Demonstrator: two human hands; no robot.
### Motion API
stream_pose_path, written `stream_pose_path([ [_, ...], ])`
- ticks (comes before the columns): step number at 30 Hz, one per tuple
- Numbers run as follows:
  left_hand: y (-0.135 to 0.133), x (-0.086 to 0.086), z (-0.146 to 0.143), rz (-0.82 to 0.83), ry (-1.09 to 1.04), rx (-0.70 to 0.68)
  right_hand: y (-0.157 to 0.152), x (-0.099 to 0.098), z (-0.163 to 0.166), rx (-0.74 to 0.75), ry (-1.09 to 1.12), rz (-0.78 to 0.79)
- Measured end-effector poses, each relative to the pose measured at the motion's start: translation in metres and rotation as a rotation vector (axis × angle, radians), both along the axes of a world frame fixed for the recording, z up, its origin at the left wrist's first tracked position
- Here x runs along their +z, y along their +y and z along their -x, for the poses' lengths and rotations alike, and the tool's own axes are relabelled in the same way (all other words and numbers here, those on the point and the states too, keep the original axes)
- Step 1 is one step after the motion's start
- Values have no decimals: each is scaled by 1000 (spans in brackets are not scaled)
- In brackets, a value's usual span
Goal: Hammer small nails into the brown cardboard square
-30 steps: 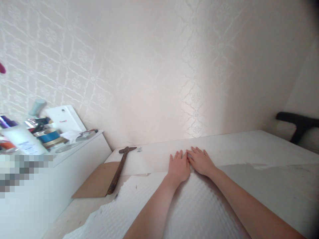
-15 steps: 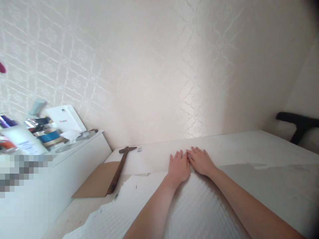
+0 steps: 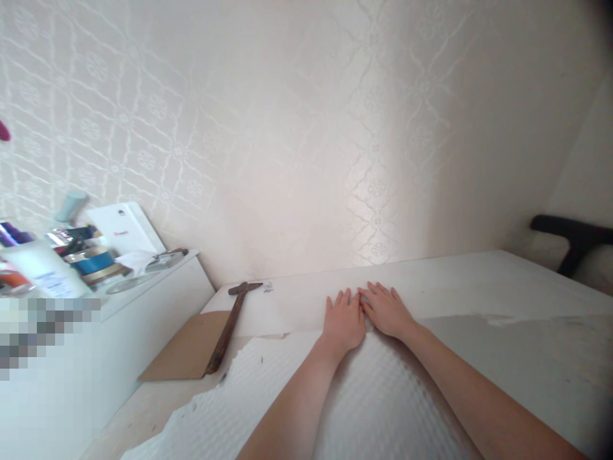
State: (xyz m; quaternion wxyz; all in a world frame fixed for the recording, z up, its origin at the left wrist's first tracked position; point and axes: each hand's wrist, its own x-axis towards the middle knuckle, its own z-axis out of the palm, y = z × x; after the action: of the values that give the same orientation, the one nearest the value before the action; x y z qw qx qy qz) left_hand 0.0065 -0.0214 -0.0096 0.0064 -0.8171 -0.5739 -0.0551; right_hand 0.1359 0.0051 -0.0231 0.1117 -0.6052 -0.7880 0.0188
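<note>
My left hand point(image 3: 343, 321) and my right hand point(image 3: 385, 310) lie flat side by side, fingers stretched out and touching each other. Both press on the far edge of a white textured sheet point(image 3: 268, 402) that covers a pale board point(image 3: 445, 284) against the wall. Neither hand holds anything. An old hammer point(image 3: 230, 326) with a wooden handle lies to the left, partly on a brown cardboard piece point(image 3: 186, 348). Some small metal bits point(image 3: 268, 287) lie beside the hammer head.
A white cabinet point(image 3: 143, 319) stands at the left, crowded with bottles, a blue tin point(image 3: 93, 260) and a white box point(image 3: 127, 229). Patterned wallpaper point(image 3: 287, 140) rises behind the board. A black chair arm point(image 3: 572, 235) shows at the far right.
</note>
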Motion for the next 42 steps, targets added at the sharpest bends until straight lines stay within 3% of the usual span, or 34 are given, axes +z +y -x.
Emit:
stream_pose_path([
  [42,-1,2,-1,12,-38,-1,-1,1,0,0,-4,8],
])
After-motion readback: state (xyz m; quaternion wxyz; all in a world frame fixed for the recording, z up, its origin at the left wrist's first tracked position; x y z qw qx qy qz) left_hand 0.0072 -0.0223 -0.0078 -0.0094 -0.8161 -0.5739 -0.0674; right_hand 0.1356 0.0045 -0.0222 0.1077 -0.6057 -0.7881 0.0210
